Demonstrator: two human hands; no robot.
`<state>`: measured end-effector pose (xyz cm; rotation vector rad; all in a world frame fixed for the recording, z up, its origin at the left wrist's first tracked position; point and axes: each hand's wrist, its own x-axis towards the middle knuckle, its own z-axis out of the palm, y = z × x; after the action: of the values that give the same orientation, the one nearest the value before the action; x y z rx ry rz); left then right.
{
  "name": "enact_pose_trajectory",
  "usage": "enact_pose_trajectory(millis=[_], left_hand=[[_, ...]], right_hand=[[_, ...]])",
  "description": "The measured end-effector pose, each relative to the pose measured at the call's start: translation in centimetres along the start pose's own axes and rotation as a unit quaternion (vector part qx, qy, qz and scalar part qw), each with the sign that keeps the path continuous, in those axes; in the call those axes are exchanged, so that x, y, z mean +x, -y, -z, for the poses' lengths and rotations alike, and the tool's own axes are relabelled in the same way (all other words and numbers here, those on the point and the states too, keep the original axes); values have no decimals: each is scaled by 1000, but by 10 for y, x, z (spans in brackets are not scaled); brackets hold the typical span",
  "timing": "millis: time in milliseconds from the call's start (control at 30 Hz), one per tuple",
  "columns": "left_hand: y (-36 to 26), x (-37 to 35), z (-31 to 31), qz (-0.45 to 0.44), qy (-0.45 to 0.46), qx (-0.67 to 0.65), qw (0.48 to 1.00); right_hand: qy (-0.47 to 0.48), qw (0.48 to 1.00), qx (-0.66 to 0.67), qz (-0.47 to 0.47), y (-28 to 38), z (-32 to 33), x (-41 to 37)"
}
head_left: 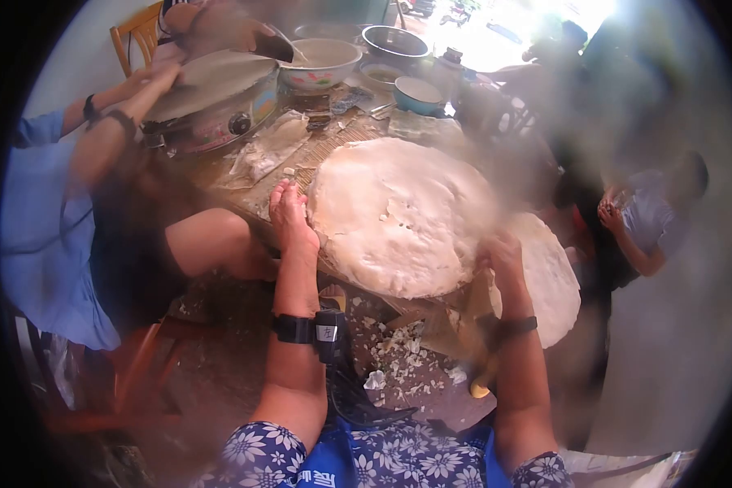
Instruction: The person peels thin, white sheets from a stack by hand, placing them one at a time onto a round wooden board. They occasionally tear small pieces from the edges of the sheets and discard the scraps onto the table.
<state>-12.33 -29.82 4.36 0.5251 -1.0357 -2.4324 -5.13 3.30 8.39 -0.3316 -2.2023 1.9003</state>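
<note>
Floral cloth [415,459]; pale disc [403,215] between left hand [293,218] — unclenched — and right hand [504,259], grip unclear.

Right fingers [488,250] hazy, indistinct.

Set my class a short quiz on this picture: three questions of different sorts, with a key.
1. Where is the smaller-looking pale sheet?
A) Left of the large round sheet
B) Right of the large round sheet
C) Inside a bowl

2. True or false: the wearer's left hand lies on the middle of the large round sheet.

3. Fill in: the small bowl beyond the large round sheet is ___ in colour.

Key: 1. B; 2. False, it is at the left edge; 3. blue-green.
</note>
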Motion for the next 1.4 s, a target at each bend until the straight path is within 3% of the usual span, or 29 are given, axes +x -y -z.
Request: enact_pose_trajectory(millis=[200,367,433,500,667,800,900,1067,1167,1200,1300,1333,1400], left_hand=[[6,-4,-7,-103,51,73,991],[9,-30,-29,-192,113,168,960],[15,-47,-41,-252,191,255,913],[26,-71,-53,-310,263,336,850],[63,-125,-73,-376,456,478,650],[80,-142,-73,-357,476,581,556],[84,-144,-75,-358,476,601,533],[79,-144,-75,-368,486,587,533],[81,-155,-82,-380,484,551,564],[83,-163,-84,-379,478,538,581],[96,-218,-92,-189,538,427,701],[102,-242,-94,-97,564,394,719],[130,-267,-83,-1,576,388,720]], right_hand=[[-9,997,-74,-9,-6,5,6],[-74,984,-158,43,-15,11,4],[-99,968,-214,88,-17,16,2],[-102,967,-221,74,-19,30,-5],[-141,957,-250,46,-34,94,-25],[-222,953,-207,6,-42,165,-48],[-275,940,-196,-42,-43,218,-63],[-320,916,-234,-65,-55,283,-77],[-358,846,-394,39,-111,324,-72],[-327,843,-427,2,-132,338,-66],[-287,884,-367,29,-167,361,-56],[-283,898,-335,26,-166,364,-57],[-297,928,-227,-17,-162,360,-56]])
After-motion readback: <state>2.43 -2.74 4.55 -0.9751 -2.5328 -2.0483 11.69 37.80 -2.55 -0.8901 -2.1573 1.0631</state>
